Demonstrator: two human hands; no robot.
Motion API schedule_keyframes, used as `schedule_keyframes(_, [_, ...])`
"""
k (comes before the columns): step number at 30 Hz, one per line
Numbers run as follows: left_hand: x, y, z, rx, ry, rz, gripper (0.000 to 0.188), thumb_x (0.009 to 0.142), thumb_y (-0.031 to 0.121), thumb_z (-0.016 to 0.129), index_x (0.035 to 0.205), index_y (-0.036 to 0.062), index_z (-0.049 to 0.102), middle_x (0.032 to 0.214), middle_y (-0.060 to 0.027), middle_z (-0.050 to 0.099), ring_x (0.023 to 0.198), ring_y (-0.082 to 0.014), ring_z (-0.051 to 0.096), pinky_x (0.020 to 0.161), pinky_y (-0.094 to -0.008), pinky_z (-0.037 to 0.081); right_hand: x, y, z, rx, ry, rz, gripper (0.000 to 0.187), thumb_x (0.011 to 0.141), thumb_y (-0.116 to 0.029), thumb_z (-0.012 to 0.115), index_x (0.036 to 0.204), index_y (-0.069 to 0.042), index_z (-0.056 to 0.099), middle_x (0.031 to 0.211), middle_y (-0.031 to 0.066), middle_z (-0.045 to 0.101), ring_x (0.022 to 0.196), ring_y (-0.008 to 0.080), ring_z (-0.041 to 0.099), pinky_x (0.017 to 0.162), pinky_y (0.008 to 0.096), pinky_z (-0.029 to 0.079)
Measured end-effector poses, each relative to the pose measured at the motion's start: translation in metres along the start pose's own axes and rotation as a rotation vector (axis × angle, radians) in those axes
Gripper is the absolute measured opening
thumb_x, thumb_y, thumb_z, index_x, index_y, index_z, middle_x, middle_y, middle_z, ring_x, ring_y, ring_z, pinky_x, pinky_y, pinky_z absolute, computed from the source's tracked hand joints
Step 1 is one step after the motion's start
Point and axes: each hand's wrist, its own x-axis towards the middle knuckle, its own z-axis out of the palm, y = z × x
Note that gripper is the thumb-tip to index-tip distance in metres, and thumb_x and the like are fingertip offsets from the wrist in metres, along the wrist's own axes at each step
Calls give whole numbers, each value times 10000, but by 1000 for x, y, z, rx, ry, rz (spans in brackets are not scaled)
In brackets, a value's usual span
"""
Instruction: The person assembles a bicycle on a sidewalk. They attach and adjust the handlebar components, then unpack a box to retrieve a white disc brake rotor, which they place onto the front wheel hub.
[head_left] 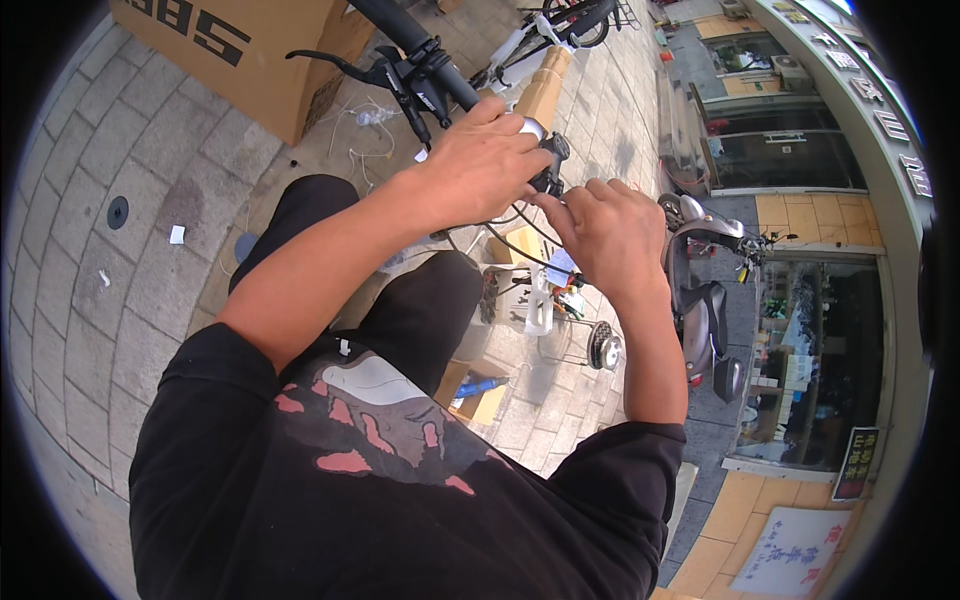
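Note:
My left hand [480, 160] is closed around the middle of a black bicycle handlebar [420, 48], next to a silver clamp part [531, 126]. My right hand [607, 232] sits just to the right, fingertips pinched on a small black fitting [552, 165] on the bar, with thin black cables [520, 245] running beneath. A black brake lever [345, 68] sticks out to the left of the grip. What the right fingers hold is mostly hidden by the hand.
A large brown cardboard box [250, 50] lies on the paving at top left. A grey scooter [705, 300] is parked at right before a shopfront. Small parts, a tool and an open box [480, 395] lie on the ground below.

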Motion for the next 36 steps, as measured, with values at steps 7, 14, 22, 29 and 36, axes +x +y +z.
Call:
schedule_keyframes(7, [0,1,1,-1,0,10,405,951,325,864,1315,152,819,1144,14,803,1225,-201,671,1181,-422,397,14,2,-13,-11,-83,-69,471,981,-423,888,670,-115,714,678,48,655,667,274,689,620,437,538])
schedule_keyframes(14, [-1,-1,1,16,35,27,398,938,320,870,1299,159,820,1111,17,792,1217,-201,671,1166,-419,399,34,5,-19,-49,-267,-154,508,1053,-467,798,696,-109,752,714,72,712,742,305,738,692,468,571])
schedule_keyframes(22, [1,3,5,-25,67,35,336,944,321,856,1239,163,828,1067,20,785,1178,-200,690,1162,-412,402,49,8,-29,-130,-460,-206,526,1071,-483,761,718,-95,792,744,81,771,782,296,781,713,453,595])
schedule_keyframes(29, [-6,-8,1,62,18,-19,140,962,298,791,1058,201,820,1027,29,782,1175,-202,668,1154,-408,394,87,-7,-19,-241,-664,-330,344,1048,-373,782,800,-141,837,783,77,806,822,296,814,749,451,603])
schedule_keyframes(36, [2,6,32,-71,240,116,106,878,236,760,901,133,758,1018,-13,684,1119,-243,607,1135,-435,398,76,-1,-15,-261,-782,-317,127,963,-238,797,869,-226,882,864,16,837,880,231,811,831,429,506])
